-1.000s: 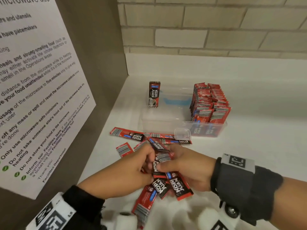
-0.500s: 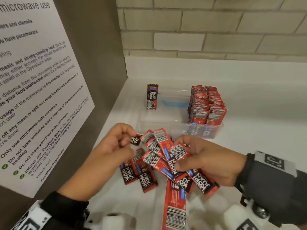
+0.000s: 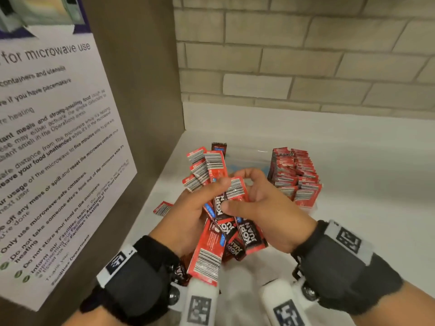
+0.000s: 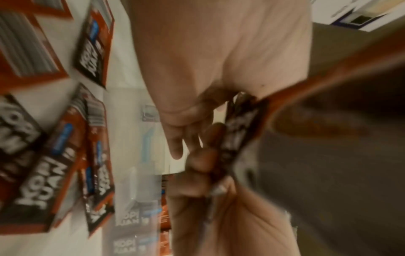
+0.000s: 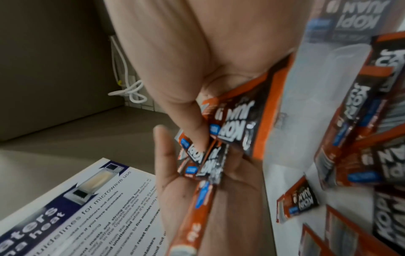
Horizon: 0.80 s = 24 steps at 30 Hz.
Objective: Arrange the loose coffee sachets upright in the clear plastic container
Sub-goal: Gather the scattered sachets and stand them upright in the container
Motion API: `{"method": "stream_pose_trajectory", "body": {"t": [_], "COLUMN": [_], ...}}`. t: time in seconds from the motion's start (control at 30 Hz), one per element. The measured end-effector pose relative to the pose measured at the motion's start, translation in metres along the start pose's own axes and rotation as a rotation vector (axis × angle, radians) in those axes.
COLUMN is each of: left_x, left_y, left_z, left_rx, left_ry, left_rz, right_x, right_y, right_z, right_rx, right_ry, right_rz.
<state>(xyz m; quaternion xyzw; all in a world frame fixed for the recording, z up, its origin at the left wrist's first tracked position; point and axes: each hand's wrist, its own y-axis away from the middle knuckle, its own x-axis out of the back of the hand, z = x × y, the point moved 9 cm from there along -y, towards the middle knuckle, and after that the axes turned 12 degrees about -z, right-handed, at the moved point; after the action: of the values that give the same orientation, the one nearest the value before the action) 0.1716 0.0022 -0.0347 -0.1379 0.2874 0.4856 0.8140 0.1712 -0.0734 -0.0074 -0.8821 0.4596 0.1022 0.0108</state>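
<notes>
Both hands hold one fanned bunch of red and black coffee sachets (image 3: 221, 215) above the white counter. My left hand (image 3: 211, 191) grips the bunch from the left, thumb on top. My right hand (image 3: 237, 191) pinches it from the right, thumb pressed on a sachet's face (image 5: 232, 128). Behind the bunch stands the clear plastic container (image 3: 261, 152), largely hidden. A dense row of upright sachets (image 3: 294, 177) fills its right end and one sachet (image 3: 219, 147) stands upright at its left end. One loose sachet (image 3: 163, 208) lies on the counter. The left wrist view is blurred.
A brown side panel with a microwave-use poster (image 3: 58, 161) closes the left side. A brick wall (image 3: 306, 67) runs behind the white counter (image 3: 364, 196). A coiled white cable (image 5: 131, 93) hangs at a far wall in the right wrist view.
The hands gathered sachets off the counter, fanned them, then drew them into one bunch and raised it in front of the container.
</notes>
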Motion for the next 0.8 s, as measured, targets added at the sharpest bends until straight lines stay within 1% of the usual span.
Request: {"method": "stream_pose_trajectory", "body": {"t": [0.1, 0.17, 0.23, 0.33, 0.47, 0.53, 0.57, 0.6, 0.67, 0.73, 0.8], "left_x": [0.003, 0.003, 0.005, 0.004, -0.001, -0.001, 0.000, 0.001, 0.006, 0.006, 0.000], "left_y": [-0.011, -0.015, -0.017, -0.016, -0.013, -0.012, -0.011, -0.010, -0.010, -0.010, -0.012], "left_z": [-0.002, -0.003, -0.003, -0.003, -0.005, -0.006, -0.007, -0.007, -0.006, -0.002, 0.001], "left_rx": [0.032, 0.038, 0.027, -0.007, -0.052, -0.064, -0.060, -0.053, -0.051, -0.072, -0.099], "left_ry": [0.087, 0.148, 0.162, 0.184, 0.215, 0.220, 0.221, 0.219, 0.206, 0.194, 0.216], "left_rz": [0.047, 0.060, 0.084, 0.085, 0.064, 0.062, 0.069, 0.080, 0.101, 0.102, 0.073], "right_x": [0.006, 0.011, 0.015, 0.017, 0.009, 0.009, 0.010, 0.011, 0.012, 0.011, 0.008], "right_y": [-0.008, -0.011, -0.013, -0.013, -0.010, -0.007, -0.006, -0.003, 0.002, 0.004, 0.003], "right_z": [-0.003, -0.006, -0.010, -0.017, -0.028, -0.034, -0.036, -0.037, -0.040, -0.040, -0.038], "right_rx": [0.010, 0.021, 0.042, 0.114, 0.160, 0.153, 0.136, 0.138, 0.223, 0.295, 0.302], "right_ry": [0.133, 0.263, 0.397, 0.600, 0.982, 1.224, 1.297, 1.315, 1.198, 1.031, 0.926], "right_rz": [0.038, 0.095, 0.150, 0.218, 0.273, 0.355, 0.397, 0.428, 0.458, 0.425, 0.375]}}
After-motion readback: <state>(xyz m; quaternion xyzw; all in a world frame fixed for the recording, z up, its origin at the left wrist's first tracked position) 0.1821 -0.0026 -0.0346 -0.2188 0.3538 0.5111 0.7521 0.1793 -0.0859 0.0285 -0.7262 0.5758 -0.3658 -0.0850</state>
